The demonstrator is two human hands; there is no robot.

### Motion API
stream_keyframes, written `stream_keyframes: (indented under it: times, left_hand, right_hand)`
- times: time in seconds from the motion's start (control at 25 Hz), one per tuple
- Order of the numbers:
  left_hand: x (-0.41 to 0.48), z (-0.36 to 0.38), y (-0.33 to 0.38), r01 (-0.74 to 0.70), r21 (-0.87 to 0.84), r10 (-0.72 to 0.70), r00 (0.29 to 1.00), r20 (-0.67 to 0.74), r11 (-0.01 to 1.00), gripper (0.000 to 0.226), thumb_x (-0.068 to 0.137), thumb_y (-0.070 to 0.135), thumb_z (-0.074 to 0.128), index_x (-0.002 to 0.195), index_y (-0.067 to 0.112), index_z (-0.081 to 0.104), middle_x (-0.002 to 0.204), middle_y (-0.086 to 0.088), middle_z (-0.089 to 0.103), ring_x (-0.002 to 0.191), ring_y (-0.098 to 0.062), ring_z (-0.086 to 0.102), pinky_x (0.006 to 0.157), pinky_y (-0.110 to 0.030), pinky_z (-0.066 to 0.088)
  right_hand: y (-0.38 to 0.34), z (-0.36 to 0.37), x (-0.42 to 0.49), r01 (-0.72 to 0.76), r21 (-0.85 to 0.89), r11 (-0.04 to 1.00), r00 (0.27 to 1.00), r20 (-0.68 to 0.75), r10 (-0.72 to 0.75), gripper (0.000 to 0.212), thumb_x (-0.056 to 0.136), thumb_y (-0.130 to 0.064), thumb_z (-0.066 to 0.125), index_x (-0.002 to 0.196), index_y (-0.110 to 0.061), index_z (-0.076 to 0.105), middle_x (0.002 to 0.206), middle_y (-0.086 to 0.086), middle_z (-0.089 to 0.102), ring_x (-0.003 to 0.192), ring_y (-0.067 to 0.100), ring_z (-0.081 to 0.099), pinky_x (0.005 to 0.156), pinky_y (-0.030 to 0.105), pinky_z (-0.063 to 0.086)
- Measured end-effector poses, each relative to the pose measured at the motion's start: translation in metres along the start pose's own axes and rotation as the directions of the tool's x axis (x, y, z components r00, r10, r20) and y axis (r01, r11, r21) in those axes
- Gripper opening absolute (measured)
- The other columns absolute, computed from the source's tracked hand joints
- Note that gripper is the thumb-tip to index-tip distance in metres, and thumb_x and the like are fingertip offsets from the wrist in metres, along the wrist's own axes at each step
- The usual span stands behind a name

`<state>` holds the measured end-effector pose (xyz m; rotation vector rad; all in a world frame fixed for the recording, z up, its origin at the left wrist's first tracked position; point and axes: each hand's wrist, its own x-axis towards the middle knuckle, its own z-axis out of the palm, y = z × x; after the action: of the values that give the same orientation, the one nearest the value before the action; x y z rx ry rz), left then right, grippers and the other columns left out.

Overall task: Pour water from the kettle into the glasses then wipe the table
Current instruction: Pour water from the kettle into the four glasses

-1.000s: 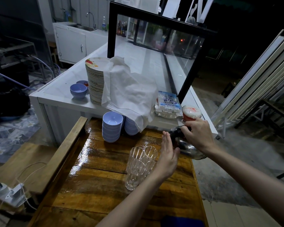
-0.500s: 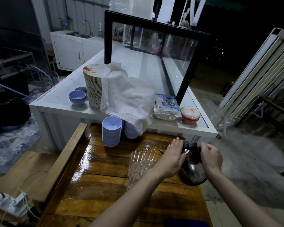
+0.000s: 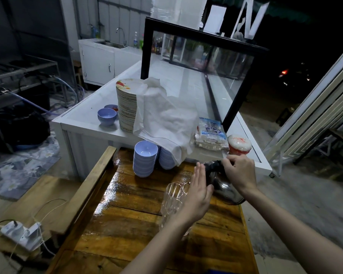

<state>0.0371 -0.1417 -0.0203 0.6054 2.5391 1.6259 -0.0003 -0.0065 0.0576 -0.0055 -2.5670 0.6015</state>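
Note:
A shiny metal kettle (image 3: 224,189) with a black handle stands on the wet wooden table (image 3: 131,218), near its right edge. My right hand (image 3: 240,173) is closed around the black handle at the kettle's top. My left hand (image 3: 196,198) is flat with fingers together, its fingertips resting against the kettle's left side. Several clear ribbed glasses (image 3: 171,200) stand clustered just left of the kettle, partly hidden behind my left hand and forearm.
Two stacks of blue bowls (image 3: 145,159) sit at the table's far end. Behind is a white counter (image 3: 83,125) with a plate stack (image 3: 127,107), a white cloth (image 3: 164,119), a plastic packet (image 3: 210,133) and a red-and-white tub (image 3: 239,144). A wooden bench (image 3: 91,186) and a power strip (image 3: 20,233) lie left.
My right hand moved up from the kettle's side onto its black handle. My left hand shifted from the top of the kettle to its left side. The kettle sits more upright.

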Motion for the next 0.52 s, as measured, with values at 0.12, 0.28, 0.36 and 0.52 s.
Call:
stream_keyframes:
  times: [0.12,0.28,0.36,0.52]
  left_hand:
    - [-0.006,0.002,-0.007,0.028,-0.084,-0.033,0.998,-0.059,0.996,0.066,0.104,0.035,0.026,0.15,0.02,-0.018,0.151,0.012,-0.032,0.142,-0.004,-0.028,0.12,-0.028,-0.01]
    - [-0.006,0.003,-0.008,0.072,-0.17,-0.094,0.987,-0.13,0.983,0.067,0.103,0.041,0.025,0.15,0.022,-0.019,0.149,0.015,-0.035,0.142,-0.003,-0.03,0.12,-0.03,-0.01]
    - [-0.006,0.002,-0.009,0.084,-0.189,-0.111,0.984,-0.139,0.978,0.068,0.102,0.043,0.024,0.15,0.023,-0.019,0.149,0.015,-0.036,0.142,-0.003,-0.03,0.121,-0.031,-0.01]
    - [-0.008,0.003,-0.012,0.098,-0.25,-0.134,0.982,-0.131,0.963,0.069,0.101,0.047,0.025,0.148,0.028,-0.023,0.148,0.019,-0.038,0.141,-0.001,-0.03,0.121,-0.033,-0.009]
  right_hand:
    - [-0.01,0.01,0.01,0.114,-0.093,0.989,0.993,0.046,-0.11,0.038,0.081,-0.032,0.047,0.053,-0.012,0.064,0.05,0.004,0.053,0.062,0.019,0.044,0.069,0.037,0.033]
    - [-0.024,0.015,0.016,0.177,-0.087,0.98,0.984,0.045,-0.174,0.035,0.08,-0.029,0.05,0.059,-0.01,0.07,0.05,-0.002,0.048,0.063,0.019,0.045,0.068,0.034,0.03]
    - [-0.026,0.018,0.017,0.2,-0.093,0.975,0.979,0.065,-0.194,0.036,0.081,-0.031,0.048,0.061,-0.011,0.071,0.053,-0.002,0.05,0.066,0.02,0.045,0.069,0.032,0.026]
    - [-0.026,0.021,0.02,0.277,-0.119,0.953,0.957,0.127,-0.262,0.047,0.081,-0.042,0.037,0.06,-0.013,0.066,0.058,0.0,0.055,0.069,0.021,0.047,0.071,0.032,0.024]
